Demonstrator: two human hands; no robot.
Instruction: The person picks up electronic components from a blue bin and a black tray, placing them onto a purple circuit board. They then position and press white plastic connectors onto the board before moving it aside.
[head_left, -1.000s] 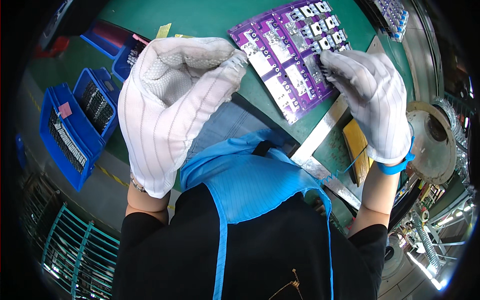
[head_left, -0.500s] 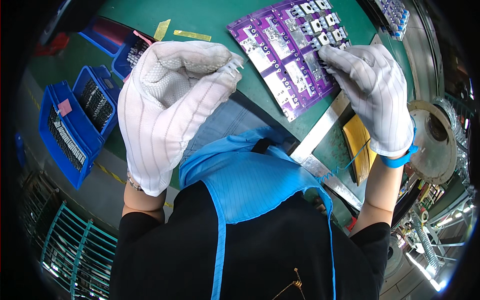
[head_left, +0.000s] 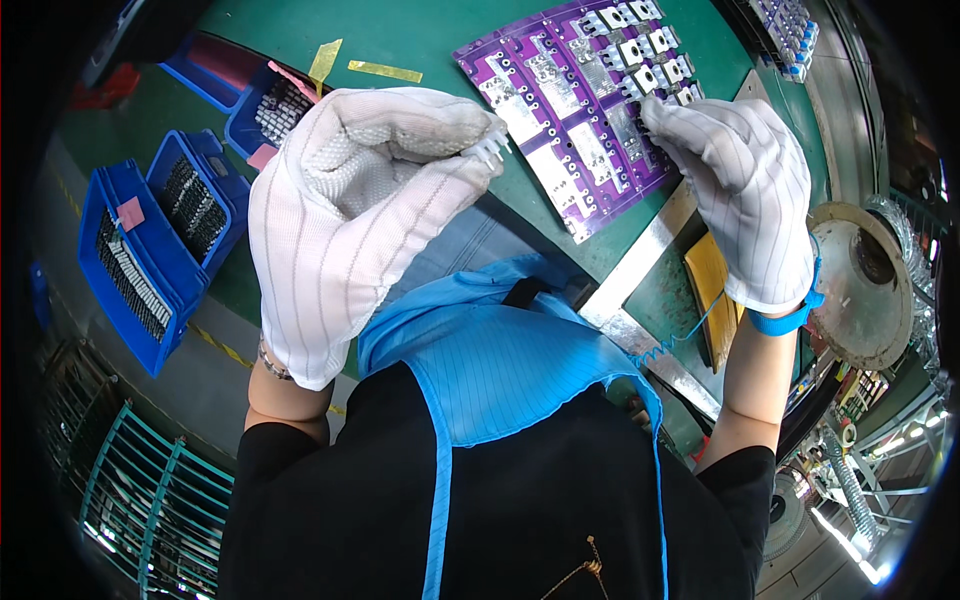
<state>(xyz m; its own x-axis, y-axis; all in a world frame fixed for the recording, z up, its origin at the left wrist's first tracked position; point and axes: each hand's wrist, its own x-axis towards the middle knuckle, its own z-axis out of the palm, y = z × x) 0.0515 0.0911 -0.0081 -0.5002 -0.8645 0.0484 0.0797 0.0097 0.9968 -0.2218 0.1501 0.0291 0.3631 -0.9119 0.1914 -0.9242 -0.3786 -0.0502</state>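
Note:
A white striped glove covers my left hand (head_left: 345, 225), which is closed in a pinch. Between its thumb and fingertips sits a small white electronic component (head_left: 488, 149) with thin metal legs, just off the left edge of a purple circuit board (head_left: 553, 133). My right hand (head_left: 745, 190), gloved alike, pinches at the board's right side; its fingertips hide what they grip. White components with dark round centres (head_left: 630, 52) stand in rows over the upper right of the board. Silvery solder patches show on the remaining sections.
Blue bins (head_left: 127, 270) of small parts stand at the left, one holding white components (head_left: 283, 112). Yellow tape strips (head_left: 385, 71) stick to the green table (head_left: 430, 30). A coiled blue cord (head_left: 655, 352) runs to my right wrist strap (head_left: 785, 322). A metal bar (head_left: 640, 262) edges the table.
My left hand has moved right, bringing the component closer to the board. My right hand has shifted slightly down, its fingertips still at the board's right side.

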